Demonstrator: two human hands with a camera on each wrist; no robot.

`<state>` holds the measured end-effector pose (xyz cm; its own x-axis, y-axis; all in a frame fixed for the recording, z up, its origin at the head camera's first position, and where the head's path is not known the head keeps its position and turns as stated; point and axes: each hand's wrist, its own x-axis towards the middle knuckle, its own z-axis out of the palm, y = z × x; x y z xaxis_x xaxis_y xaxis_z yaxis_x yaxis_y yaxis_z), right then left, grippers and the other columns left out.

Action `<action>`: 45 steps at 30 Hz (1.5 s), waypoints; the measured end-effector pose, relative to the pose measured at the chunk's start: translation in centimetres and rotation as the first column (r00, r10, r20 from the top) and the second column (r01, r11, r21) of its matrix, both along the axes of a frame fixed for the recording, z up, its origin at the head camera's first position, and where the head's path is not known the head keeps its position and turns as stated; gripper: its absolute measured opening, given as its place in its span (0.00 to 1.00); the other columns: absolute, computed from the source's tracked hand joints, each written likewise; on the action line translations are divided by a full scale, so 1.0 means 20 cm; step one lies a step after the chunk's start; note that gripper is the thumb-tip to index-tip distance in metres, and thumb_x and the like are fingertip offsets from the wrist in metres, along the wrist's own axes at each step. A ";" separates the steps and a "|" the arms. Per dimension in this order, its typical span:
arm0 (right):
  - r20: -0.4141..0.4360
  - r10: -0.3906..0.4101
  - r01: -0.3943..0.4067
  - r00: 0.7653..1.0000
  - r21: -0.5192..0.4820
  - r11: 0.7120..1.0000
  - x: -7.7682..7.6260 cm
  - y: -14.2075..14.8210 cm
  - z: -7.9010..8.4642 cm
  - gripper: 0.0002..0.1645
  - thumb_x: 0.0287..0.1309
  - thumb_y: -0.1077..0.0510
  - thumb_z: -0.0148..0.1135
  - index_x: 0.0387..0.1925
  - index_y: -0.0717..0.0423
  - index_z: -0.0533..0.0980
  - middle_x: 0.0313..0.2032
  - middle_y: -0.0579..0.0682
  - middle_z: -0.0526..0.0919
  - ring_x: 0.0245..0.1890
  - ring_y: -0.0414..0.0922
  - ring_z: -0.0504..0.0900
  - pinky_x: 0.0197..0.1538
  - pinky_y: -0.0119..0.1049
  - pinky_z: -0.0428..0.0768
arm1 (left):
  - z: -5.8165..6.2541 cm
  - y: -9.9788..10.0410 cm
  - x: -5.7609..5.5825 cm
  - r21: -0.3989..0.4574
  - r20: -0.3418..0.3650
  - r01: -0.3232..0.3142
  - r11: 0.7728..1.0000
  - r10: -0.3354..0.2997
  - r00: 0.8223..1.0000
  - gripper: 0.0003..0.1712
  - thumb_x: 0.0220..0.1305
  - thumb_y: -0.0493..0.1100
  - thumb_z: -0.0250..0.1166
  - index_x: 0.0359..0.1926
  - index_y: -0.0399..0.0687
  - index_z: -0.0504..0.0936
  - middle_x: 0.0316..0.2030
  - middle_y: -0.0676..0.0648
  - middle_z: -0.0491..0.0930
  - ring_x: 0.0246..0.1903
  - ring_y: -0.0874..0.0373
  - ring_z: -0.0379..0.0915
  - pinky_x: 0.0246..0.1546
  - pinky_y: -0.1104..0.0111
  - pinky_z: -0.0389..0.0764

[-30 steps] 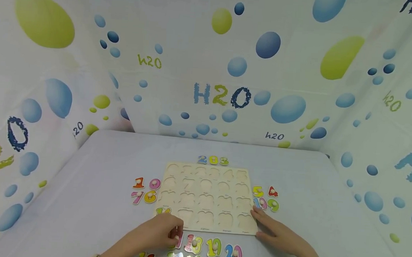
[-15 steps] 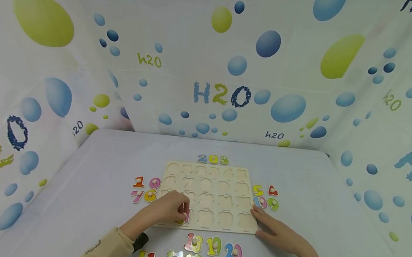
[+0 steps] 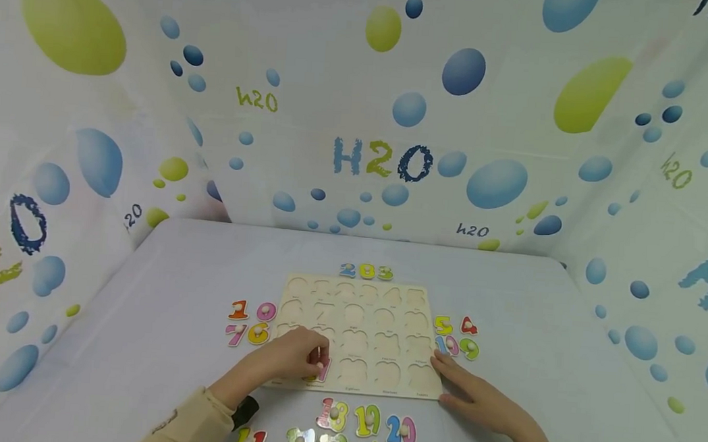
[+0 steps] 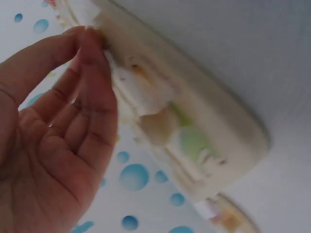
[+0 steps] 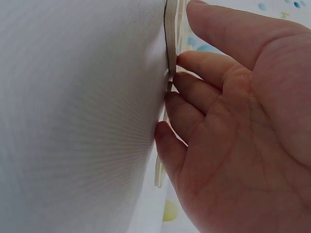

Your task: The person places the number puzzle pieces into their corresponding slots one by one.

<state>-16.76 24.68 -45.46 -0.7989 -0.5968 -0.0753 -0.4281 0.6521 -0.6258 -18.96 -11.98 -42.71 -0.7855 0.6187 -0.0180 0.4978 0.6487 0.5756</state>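
Observation:
My left hand pinches a number 17 puzzle piece over the second slot of the nearest row of the wooden number board. Only the pink 7 shows clearly past the fingers. In the left wrist view, thumb and fingertips meet at the board's surface, and a blurred piece with a green part sits in the board beside them. My right hand lies at the board's right edge, fingers extended. The right wrist view shows its fingertips against the table by the board's side.
Pieces 18, 19 and 20 lie in front of the board, with several more at the lower frame edge. Other number pieces lie left, right and behind it. A printed curtain surrounds the white table.
My left hand has carried the 17 piece from in front of the board onto its nearest row, then barely moved. It now covers the 16 in the corner slot. The right hand stays put.

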 end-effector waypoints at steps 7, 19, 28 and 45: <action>-0.015 0.007 -0.007 1.000 -0.001 1.000 0.00 0.01 -0.01 0.38 0.63 0.43 0.54 0.69 0.55 0.60 0.68 0.55 0.57 0.67 0.56 0.54 0.62 0.49 0.60 | 0.05 0.06 0.11 -0.001 0.035 0.095 0.995 -0.095 0.995 0.08 0.54 0.34 0.68 0.35 0.47 0.78 0.17 0.60 0.67 0.18 0.69 0.62 0.21 0.75 0.67; -0.007 0.009 -0.009 1.000 -0.008 1.000 -0.01 -0.01 -0.01 0.37 0.63 0.44 0.54 0.68 0.55 0.60 0.69 0.55 0.56 0.67 0.57 0.54 0.62 0.50 0.60 | 0.07 0.16 0.12 -0.033 0.106 0.199 0.980 -0.194 0.975 0.08 0.54 0.32 0.65 0.26 0.50 0.77 0.18 0.61 0.70 0.18 0.70 0.64 0.20 0.78 0.69; -0.014 -0.016 0.016 1.000 0.014 1.000 -0.01 0.00 -0.02 0.37 0.62 0.42 0.54 0.68 0.54 0.61 0.68 0.55 0.58 0.66 0.57 0.55 0.61 0.50 0.61 | 0.03 0.24 -0.04 -0.045 0.001 0.077 0.996 -0.077 0.997 0.07 0.53 0.32 0.66 0.25 0.47 0.77 0.18 0.58 0.69 0.17 0.67 0.63 0.18 0.76 0.68; -0.042 0.006 -0.006 0.999 -0.005 1.000 -0.01 0.00 -0.02 0.37 0.63 0.44 0.55 0.68 0.57 0.61 0.68 0.56 0.57 0.66 0.57 0.55 0.62 0.50 0.61 | 0.03 0.22 -0.04 -0.086 0.058 0.104 0.991 -0.099 0.993 0.08 0.55 0.35 0.66 0.37 0.48 0.79 0.20 0.59 0.70 0.20 0.68 0.65 0.23 0.75 0.69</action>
<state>-16.92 24.75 -45.95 -0.7978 -0.6016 -0.0385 -0.4580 0.6465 -0.6101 -19.73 -7.54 -42.03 -0.7152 0.6891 -0.1169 0.5337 0.6465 0.5452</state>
